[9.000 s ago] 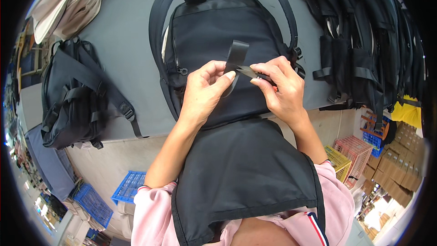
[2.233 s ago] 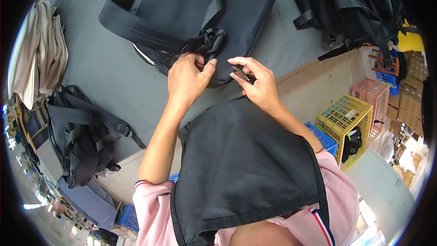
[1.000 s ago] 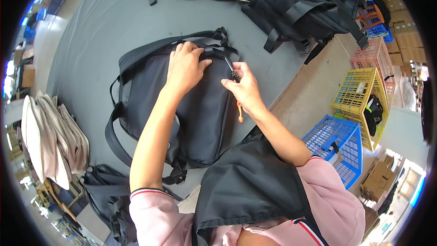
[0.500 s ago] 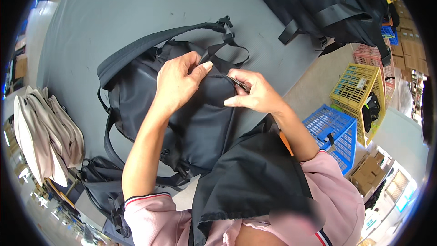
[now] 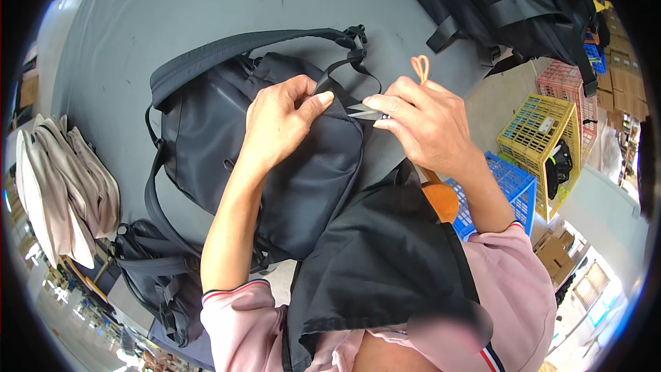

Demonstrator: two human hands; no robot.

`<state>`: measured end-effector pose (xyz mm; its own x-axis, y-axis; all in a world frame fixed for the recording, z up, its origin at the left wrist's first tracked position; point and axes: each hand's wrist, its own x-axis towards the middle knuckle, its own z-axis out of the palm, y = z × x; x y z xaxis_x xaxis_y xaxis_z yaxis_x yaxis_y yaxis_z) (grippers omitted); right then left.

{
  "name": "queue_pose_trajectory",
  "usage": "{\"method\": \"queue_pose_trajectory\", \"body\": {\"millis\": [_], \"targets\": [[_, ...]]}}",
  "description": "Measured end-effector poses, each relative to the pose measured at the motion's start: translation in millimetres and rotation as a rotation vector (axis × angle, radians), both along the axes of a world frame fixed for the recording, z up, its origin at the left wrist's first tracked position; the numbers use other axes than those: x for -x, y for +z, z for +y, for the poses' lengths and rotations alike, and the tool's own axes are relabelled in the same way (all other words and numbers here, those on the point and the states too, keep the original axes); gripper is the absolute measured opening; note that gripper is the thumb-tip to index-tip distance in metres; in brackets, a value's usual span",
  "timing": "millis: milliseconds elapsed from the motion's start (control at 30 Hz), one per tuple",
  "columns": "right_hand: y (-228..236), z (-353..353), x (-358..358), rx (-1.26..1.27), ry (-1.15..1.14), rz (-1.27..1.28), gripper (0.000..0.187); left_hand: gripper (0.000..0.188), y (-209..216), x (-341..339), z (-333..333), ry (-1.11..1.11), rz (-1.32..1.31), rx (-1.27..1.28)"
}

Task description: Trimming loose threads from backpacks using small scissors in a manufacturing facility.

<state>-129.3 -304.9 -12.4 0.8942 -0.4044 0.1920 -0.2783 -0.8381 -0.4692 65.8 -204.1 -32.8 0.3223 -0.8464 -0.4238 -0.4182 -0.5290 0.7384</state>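
A black backpack (image 5: 303, 172) lies on the grey table, its padded shoulder strap (image 5: 227, 55) arching over the far side. My left hand (image 5: 282, 117) pinches the fabric at the bag's upper right edge, beside a narrow webbing strap (image 5: 344, 63). Just right of it, my right hand (image 5: 430, 120) is closed around a small pair of scissors (image 5: 368, 111). Their blades are parted and point left toward the pinched edge. An orange handle loop sticks up beyond the knuckles.
More black bags (image 5: 509, 10) are piled at the far right. Beige fabric pieces (image 5: 65, 186) hang at the left table edge, with another black bag (image 5: 162, 282) nearer me. Blue (image 5: 499, 189) and yellow (image 5: 540, 145) plastic crates stand right of the grey table (image 5: 172, 7).
My right hand has turned and shifted right, bringing the scissors' blades into line with the bag's edge. The left hand keeps its pinch.
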Motion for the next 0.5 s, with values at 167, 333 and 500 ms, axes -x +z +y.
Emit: {"method": "queue_pose_trajectory", "body": {"millis": [167, 333, 500], "targets": [[-0.1, 1.6, 1.3, 0.019, 0.02, -0.037, 0.03, 0.03, -2.4, -0.1, 0.5, 0.008, 0.036, 0.017], [-6.1, 6.9, 0.9, -0.03, 0.039, -0.018, 0.029, 0.029, -5.8, -1.1, 0.2, 0.009, 0.082, 0.002], [-13.5, 17.0, 2.7, -0.17, -0.119, -0.174, 0.025, 0.023, -15.7, -1.7, 5.3, 0.014, 0.246, 0.049]]}}
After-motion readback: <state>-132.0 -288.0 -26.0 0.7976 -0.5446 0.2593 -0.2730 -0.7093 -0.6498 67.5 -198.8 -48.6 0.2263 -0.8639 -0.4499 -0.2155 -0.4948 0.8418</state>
